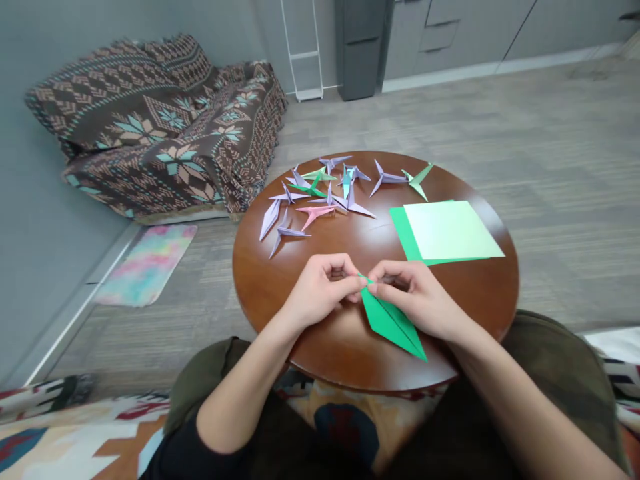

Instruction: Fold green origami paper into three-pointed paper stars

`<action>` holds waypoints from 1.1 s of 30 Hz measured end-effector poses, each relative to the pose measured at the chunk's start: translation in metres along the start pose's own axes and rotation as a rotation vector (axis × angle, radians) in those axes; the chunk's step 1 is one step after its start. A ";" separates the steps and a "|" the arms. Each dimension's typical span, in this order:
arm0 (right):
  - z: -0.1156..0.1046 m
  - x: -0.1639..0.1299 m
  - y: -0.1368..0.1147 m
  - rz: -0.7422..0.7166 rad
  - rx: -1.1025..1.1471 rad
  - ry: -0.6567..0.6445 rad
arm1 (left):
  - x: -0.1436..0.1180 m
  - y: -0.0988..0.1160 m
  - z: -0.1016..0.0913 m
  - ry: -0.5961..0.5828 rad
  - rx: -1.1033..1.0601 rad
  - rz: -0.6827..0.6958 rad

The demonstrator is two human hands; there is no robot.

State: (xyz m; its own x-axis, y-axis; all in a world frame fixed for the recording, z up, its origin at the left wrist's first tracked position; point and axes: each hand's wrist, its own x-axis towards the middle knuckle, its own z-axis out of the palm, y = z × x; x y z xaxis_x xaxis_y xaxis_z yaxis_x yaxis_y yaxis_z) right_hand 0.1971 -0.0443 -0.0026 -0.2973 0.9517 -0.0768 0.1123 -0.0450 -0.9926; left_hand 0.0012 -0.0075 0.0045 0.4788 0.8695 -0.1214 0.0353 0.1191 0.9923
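Both the left hand [325, 287] and the right hand [415, 290] pinch one end of a folded green paper [391, 325] over the near side of the worktop [270, 277]; beyond lie folded paper figures [351, 201] and, further right, a pale-green sheet [450, 230].

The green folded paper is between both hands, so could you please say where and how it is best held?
I would pinch the green folded paper at its far end, the left hand coming from the left and the right hand from the right, since the paper looks flat and narrows there.
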 end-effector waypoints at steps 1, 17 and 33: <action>0.001 0.000 0.000 -0.003 0.005 0.009 | 0.000 0.000 0.000 0.001 -0.002 0.001; 0.002 0.001 0.000 -0.034 0.018 0.046 | 0.003 0.001 -0.009 0.107 -0.071 0.099; 0.001 0.002 -0.002 0.002 -0.017 0.114 | 0.003 -0.003 -0.010 0.171 0.008 0.138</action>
State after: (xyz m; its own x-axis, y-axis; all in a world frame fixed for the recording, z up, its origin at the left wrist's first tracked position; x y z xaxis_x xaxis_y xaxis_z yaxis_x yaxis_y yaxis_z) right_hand 0.1951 -0.0423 -0.0013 -0.1870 0.9801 -0.0669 0.1291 -0.0430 -0.9907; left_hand -0.0066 -0.0006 0.0008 0.3240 0.9460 0.0136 -0.0133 -0.0098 0.9999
